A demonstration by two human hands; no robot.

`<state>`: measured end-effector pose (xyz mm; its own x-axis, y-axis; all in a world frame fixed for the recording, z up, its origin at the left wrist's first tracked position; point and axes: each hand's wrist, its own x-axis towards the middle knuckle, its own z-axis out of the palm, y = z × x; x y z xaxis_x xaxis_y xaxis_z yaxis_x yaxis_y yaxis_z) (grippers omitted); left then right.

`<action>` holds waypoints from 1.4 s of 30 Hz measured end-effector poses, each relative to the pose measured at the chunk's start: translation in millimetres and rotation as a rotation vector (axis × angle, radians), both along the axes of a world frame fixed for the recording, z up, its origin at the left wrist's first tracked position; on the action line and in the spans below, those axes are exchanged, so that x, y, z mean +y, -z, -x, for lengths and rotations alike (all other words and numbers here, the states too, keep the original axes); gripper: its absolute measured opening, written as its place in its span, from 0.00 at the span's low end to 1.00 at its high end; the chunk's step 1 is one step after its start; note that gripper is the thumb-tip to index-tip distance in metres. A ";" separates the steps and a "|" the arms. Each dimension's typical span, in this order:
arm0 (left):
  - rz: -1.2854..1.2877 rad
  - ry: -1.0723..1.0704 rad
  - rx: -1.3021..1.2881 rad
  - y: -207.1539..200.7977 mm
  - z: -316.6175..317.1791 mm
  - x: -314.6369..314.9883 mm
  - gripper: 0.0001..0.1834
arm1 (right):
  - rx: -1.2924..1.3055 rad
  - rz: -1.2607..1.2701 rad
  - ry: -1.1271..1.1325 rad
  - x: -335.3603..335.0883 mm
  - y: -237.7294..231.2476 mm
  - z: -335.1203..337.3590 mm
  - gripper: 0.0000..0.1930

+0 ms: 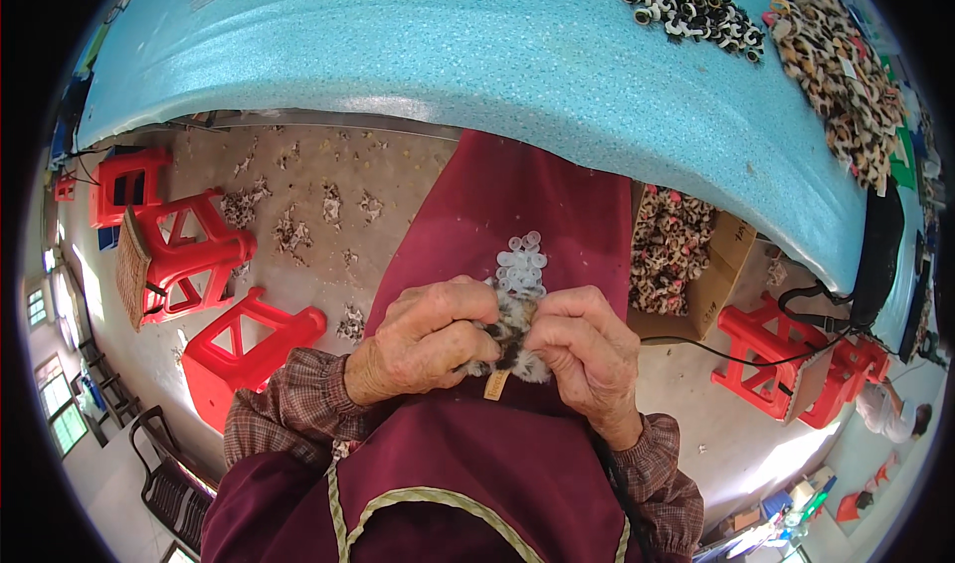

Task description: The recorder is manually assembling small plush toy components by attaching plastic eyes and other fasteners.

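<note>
My left hand [428,336] and my right hand [589,349] meet over my lap, both with fingers pinched closed on a small furry plush piece [515,319]. Its fur is mottled grey, brown and black, and a tan tag [495,384] hangs from its lower side. The fingers cover part of it, so its full shape is hidden. Just beyond the hands, a small heap of clear round plastic pieces [520,265] lies on my maroon apron [448,215].
Ahead stands a blue-topped table [398,56] with black-and-white plastic parts [696,11] and a furry pile [836,76]. A cardboard box [721,265] of plush pieces stands under it. Red stools [249,354] flank me; scraps [290,233] litter the floor. A person [888,412] is far right.
</note>
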<state>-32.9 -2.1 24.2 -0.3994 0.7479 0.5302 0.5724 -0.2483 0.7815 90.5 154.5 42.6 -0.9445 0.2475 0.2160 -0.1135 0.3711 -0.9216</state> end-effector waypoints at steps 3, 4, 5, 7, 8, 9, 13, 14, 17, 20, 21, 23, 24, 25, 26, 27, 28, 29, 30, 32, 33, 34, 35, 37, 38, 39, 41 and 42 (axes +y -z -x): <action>0.046 -0.057 -0.002 -5.8 2.2 4.0 0.13 | -0.088 0.158 0.015 1.5 3.8 0.5 0.05; 0.149 -0.088 -0.117 -11.6 3.0 7.7 0.13 | -0.146 0.318 0.021 1.9 8.1 -0.7 0.03; 0.253 -0.117 -0.232 -14.1 2.6 11.1 0.14 | -0.148 0.316 0.023 0.6 17.1 -2.5 0.03; 0.319 -0.142 -0.631 -13.1 -5.4 16.9 0.15 | -0.210 1.042 0.062 -5.5 31.3 -0.7 0.03; 0.380 -0.164 -1.030 -11.7 -8.0 18.4 0.16 | -0.209 1.040 0.063 -8.7 33.6 -1.1 0.03; 0.373 -0.138 -1.106 -7.7 -7.1 18.5 0.18 | -0.256 1.191 0.150 -13.4 30.7 2.6 0.06; 0.304 -0.149 -1.230 -4.4 -2.2 19.1 0.18 | -0.283 1.274 0.142 -11.8 36.3 -5.0 0.18; 0.304 -0.150 -1.229 -3.4 -2.0 19.3 0.18 | -0.299 1.113 0.129 -11.2 30.8 -3.6 0.19; 0.524 -0.130 -0.996 0.3 -6.3 18.3 0.18 | -0.425 0.637 0.131 -7.3 22.8 -1.1 0.20; 0.374 -0.110 -1.250 -2.4 -10.0 21.7 0.18 | -0.343 0.798 0.126 -4.2 33.6 -4.5 0.21; 0.326 -0.122 -1.278 -4.0 -9.4 23.2 0.17 | -0.326 0.983 0.169 -5.0 35.6 -3.9 0.23; 0.314 -0.261 -1.012 -5.8 -12.0 20.6 0.18 | -0.307 1.128 0.228 -6.5 33.9 -3.2 0.23; 0.294 -0.394 -0.742 -5.5 -12.3 18.6 0.18 | -0.287 1.271 0.286 -7.2 33.2 -2.8 0.24; 0.295 -0.465 -0.362 -2.1 -10.9 15.8 0.19 | -0.277 1.290 0.305 -7.6 32.6 -2.6 0.24; 0.293 -0.464 -0.363 -3.8 -9.2 16.4 0.19 | -0.276 1.288 0.306 -8.1 32.4 -1.4 0.24; 0.327 -0.400 -0.142 -8.3 -6.4 17.3 0.18 | -0.262 1.280 0.313 -9.2 32.5 0.1 0.23; 0.359 -0.333 0.079 -10.6 -4.9 17.8 0.17 | -0.247 1.272 0.321 -9.6 32.8 0.9 0.23; 0.399 -0.377 0.049 -10.1 -10.2 21.7 0.14 | -0.247 1.272 0.320 -9.9 33.8 0.1 0.23; 0.399 -0.377 0.048 -8.0 -11.5 22.1 0.14 | -0.274 1.224 0.312 -10.5 34.5 -1.7 0.22; 0.460 -0.375 -0.215 -0.5 -13.8 22.1 0.13 | -0.302 1.175 0.306 -10.7 34.0 -2.8 0.21; 0.460 -0.374 -0.216 4.7 -15.8 21.2 0.13 | -0.310 1.158 0.291 -10.8 33.2 -3.0 0.20; 0.454 -0.346 -0.372 10.5 -18.0 20.0 0.11 | -0.317 1.140 0.276 -10.9 32.7 -3.4 0.19; 0.446 -0.316 -0.527 14.3 -19.4 19.0 0.10 | -0.318 1.140 0.277 -10.5 33.5 -4.7 0.19; 0.449 -0.279 -0.735 17.7 -20.7 16.9 0.08 | -0.317 1.209 0.245 -9.4 36.6 -9.2 0.20; 0.448 -0.242 -0.939 19.0 -21.5 16.2 0.06 | -0.319 1.210 0.247 -9.2 37.3 -9.6 0.20; 0.449 -0.240 -0.942 20.7 -22.7 16.1 0.06 | -0.320 1.262 0.260 -8.4 38.2 -9.3 0.18; 0.243 -0.090 -1.404 23.2 -25.1 16.0 0.06 | -0.324 1.316 0.275 -7.3 38.5 -8.1 0.17; 0.246 -0.088 -1.407 23.0 -25.8 16.5 0.06 | -0.328 1.285 0.282 -7.3 37.2 -6.9 0.16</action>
<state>-7.1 14.4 1.2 -0.5235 0.7066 -0.4762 -0.6948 -0.0305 0.7185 97.5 147.2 5.3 -0.7915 0.2942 -0.5356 0.1130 -0.7909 -0.6014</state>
